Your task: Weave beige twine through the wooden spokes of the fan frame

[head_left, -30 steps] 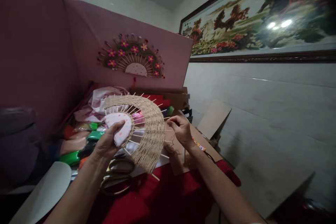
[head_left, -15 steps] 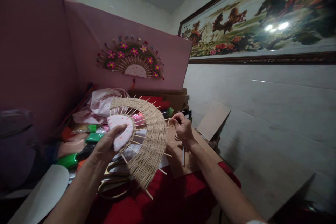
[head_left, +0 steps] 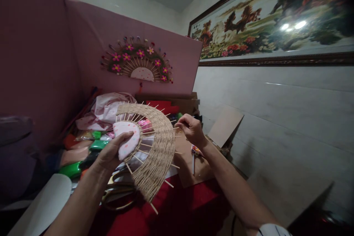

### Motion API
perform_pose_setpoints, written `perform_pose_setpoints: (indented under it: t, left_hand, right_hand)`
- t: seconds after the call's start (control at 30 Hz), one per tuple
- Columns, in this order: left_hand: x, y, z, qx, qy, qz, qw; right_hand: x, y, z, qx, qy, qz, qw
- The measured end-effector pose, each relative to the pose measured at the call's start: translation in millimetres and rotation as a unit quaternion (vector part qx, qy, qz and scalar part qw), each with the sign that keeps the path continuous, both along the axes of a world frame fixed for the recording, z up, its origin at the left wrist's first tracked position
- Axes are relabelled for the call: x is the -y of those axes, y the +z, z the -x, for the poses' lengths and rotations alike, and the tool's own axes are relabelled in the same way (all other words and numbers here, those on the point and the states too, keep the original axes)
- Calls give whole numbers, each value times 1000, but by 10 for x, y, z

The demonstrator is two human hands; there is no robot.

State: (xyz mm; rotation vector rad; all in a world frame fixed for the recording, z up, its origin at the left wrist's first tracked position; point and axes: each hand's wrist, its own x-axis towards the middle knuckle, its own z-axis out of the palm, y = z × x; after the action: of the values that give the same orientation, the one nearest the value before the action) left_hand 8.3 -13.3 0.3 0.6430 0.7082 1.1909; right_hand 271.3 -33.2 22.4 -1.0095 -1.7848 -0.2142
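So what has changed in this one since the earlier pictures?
The lower end of the woven fan has swung down and slightly left, and the right hand has risen a little. No grip change shows: the left hand still holds the fan's centre. The flowered fan stayed put.

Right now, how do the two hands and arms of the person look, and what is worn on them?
The left hand and right hand wear no gloves, and no watch or bracelet shows. A white sleeve with dark lines shows on the right arm near the elbow; none is in view on the left arm.
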Motion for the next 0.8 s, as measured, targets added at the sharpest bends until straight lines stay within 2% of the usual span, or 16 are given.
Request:
perform_pose_setpoints:
  t: [0.27,0.4,0.57,0.67,0.8]
  left_hand:
    - [-2,-12,14,-2,-17,-10,1000]
    - [9,-19,19,9,-34,-4,999]
    - [57,29,4,36,-1,-2,999]
    - [78,48,6,32,-9,5,999]
    - [72,24,31,18,-41,16,999]
  right_hand:
    - [-64,66,-47,-1,44,51,998]
    - [-82,-18,-60,-70,56,71,993]
    - [-119,-180,-37,-149,68,76,984]
    - [-177,-211,-57,-156,80,67,982]
    - [-241,-152,-131,-120,52,50,990]
